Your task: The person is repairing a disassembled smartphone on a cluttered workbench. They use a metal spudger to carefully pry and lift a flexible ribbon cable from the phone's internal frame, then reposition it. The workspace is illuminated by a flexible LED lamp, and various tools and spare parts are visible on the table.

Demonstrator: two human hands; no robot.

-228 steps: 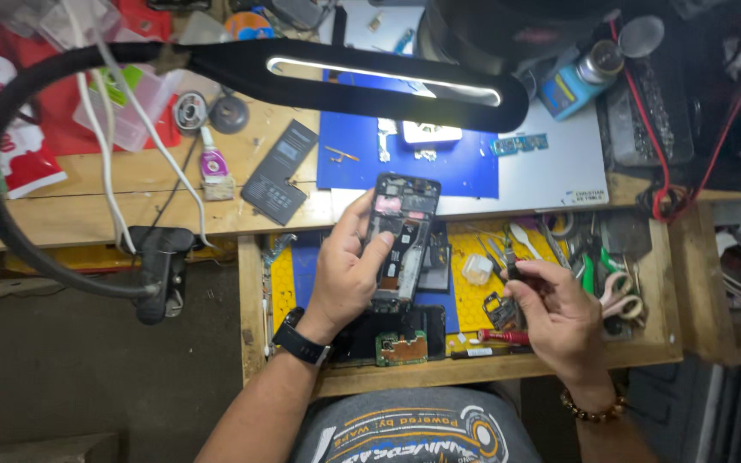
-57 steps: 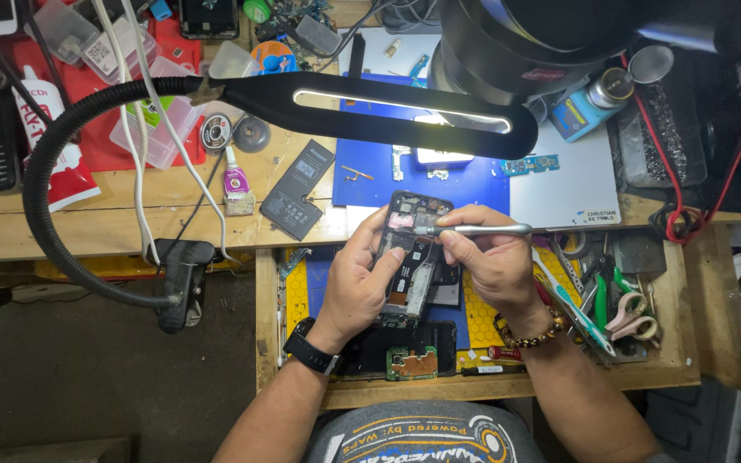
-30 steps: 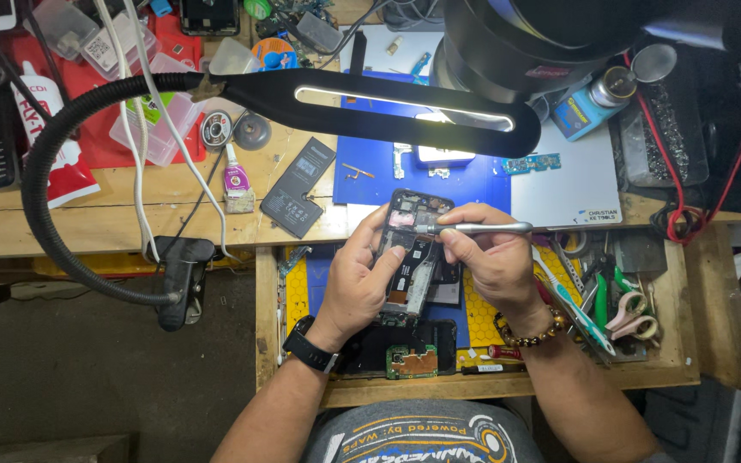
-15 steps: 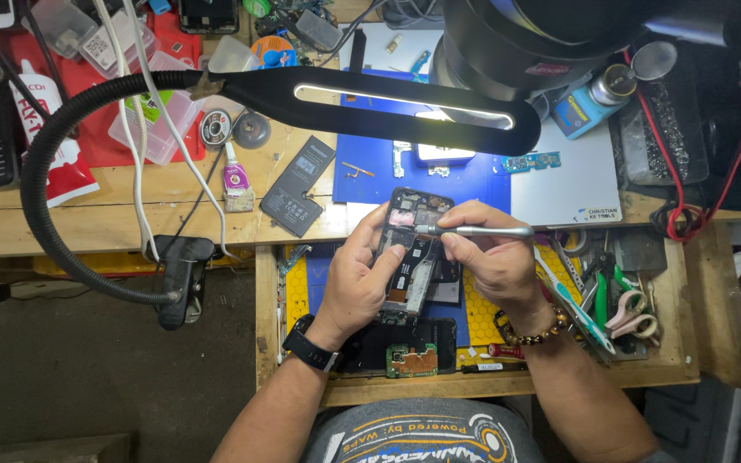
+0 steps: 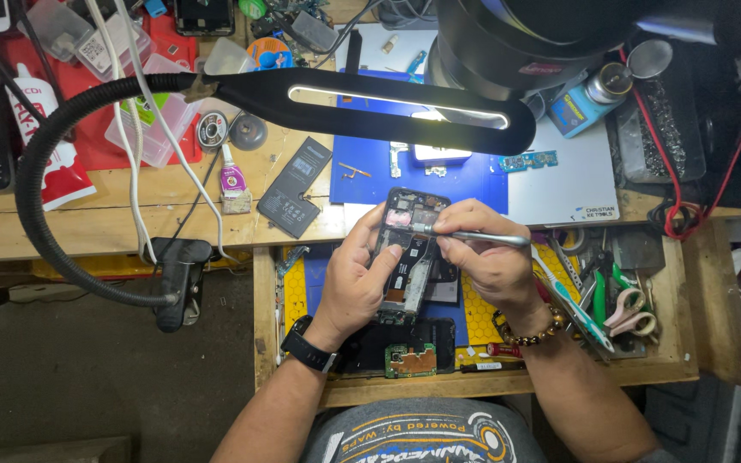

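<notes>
Work held over an open wooden drawer point(image 5: 688, 360), just under the front edge of the wooden bench top point(image 5: 130, 227). The opened black smartphone with its back cover off point(image 5: 409, 249) sits at centre, long axis running roughly 12 to 6 o'clock, top end over the bench edge, lower end over the drawer.

Left hand point(image 5: 358, 279), black wristwatch on the wrist, is wrapped round the phone's left edge from 8 o'clock, thumb lying across the frame. Right hand point(image 5: 486, 257), beaded bracelet on the wrist, is pinched closed on a slim silver metal tool point(image 5: 482, 237) lying about 3 to 9 o'clock, tip at the phone's upper section.

Room: tight. A black gooseneck lamp with a lit strip point(image 5: 388, 94) overhangs at 12 o'clock; scissors and hand tools point(image 5: 619, 304) crowd the drawer at 3 o'clock; a loose green circuit board point(image 5: 411, 360) lies at 6 o'clock. A flat black battery point(image 5: 295, 187) lies at 10 o'clock.

Phone interior: dark frame, exposed boards, shields and ribbon parts; fine detail not resolvable.
</notes>
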